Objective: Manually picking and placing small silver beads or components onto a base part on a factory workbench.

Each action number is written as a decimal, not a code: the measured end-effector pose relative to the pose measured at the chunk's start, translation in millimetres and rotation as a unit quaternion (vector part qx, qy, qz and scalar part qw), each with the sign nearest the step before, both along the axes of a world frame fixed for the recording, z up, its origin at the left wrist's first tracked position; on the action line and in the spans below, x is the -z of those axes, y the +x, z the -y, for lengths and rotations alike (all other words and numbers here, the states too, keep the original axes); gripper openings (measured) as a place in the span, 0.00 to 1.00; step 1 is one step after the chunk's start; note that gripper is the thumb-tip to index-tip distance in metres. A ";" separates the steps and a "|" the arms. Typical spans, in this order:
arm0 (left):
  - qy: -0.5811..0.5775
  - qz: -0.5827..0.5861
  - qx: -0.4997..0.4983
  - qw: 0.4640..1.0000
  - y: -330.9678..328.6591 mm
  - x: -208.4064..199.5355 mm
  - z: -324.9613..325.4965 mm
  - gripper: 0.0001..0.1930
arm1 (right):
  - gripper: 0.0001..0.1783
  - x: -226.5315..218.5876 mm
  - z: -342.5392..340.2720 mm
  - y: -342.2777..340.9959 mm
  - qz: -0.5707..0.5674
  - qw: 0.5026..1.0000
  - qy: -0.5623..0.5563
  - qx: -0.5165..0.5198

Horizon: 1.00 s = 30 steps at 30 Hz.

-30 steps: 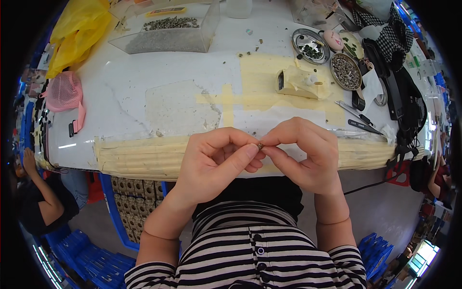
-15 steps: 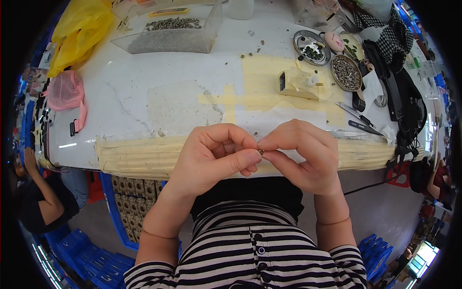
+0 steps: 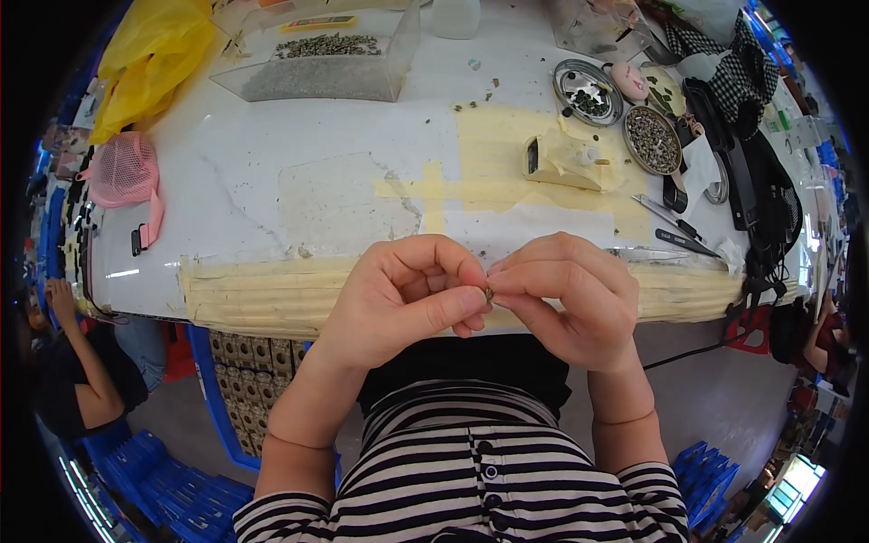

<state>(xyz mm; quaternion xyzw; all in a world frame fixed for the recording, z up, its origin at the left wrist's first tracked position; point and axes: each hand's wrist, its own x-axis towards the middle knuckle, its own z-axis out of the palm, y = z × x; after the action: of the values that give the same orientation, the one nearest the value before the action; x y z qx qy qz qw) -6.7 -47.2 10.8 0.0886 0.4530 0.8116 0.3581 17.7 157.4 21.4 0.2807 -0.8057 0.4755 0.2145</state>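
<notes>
Above the taped front edge of the table, my left hand (image 3: 394, 294) and my right hand (image 3: 575, 294) meet at the fingertips. Between them is a tiny dark metallic part (image 3: 490, 295), pinched by thumb and forefinger on both sides. It is too small to tell its kind. Beyond my right hand stands a small tape-wrapped block device (image 3: 566, 163) with a white knob on top. Behind that, to the right, a round dish (image 3: 654, 118) holds many small metal parts, and a metal tray (image 3: 588, 68) holds small dark green pieces.
Tweezers (image 3: 685, 241) lie at the right near a crumpled tissue. A clear tray (image 3: 317, 81) of small parts stands far left, beside a yellow bag (image 3: 145, 54) and a pink mesh pouch (image 3: 124, 169). Below the table is a blue crate (image 3: 214, 394). Another person (image 3: 86, 362) sits at left.
My fingertips and the tiny part have shifted very slightly downward, toward my body. My right hand has turned a little. The other person's arm at left has moved slightly.
</notes>
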 end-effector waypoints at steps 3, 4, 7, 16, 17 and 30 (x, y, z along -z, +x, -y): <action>0.015 0.007 -0.001 1.000 0.5 1.9 -0.2 0.05 | 0.12 2.0 0.4 0.2 -0.003 1.000 -0.003 -0.002; 0.013 0.007 0.001 1.000 0.2 1.7 -0.4 0.05 | 0.12 2.1 0.3 0.4 -0.003 1.000 -0.005 -0.003; 0.010 0.004 -0.001 1.000 0.1 1.8 -0.7 0.06 | 0.12 1.6 1.1 0.3 -0.002 1.000 -0.008 -0.003; 0.012 -0.047 -0.043 0.998 6.5 4.6 -2.7 0.05 | 0.11 5.2 -0.2 2.5 0.034 0.999 -0.016 -0.004; 0.008 -0.063 -0.053 0.997 8.0 5.2 -3.5 0.05 | 0.11 4.6 -0.6 3.1 0.053 0.998 -0.019 -0.004; -0.004 -0.094 -0.066 0.993 11.8 5.9 -5.0 0.06 | 0.11 1.8 -1.8 6.8 0.095 0.995 -0.039 0.001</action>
<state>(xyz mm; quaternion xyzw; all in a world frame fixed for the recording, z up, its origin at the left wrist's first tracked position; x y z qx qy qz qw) 5.1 -42.2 4.9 0.1335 0.4928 0.8196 0.2600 24.5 159.3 19.6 0.2251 -0.8035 0.5309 0.1479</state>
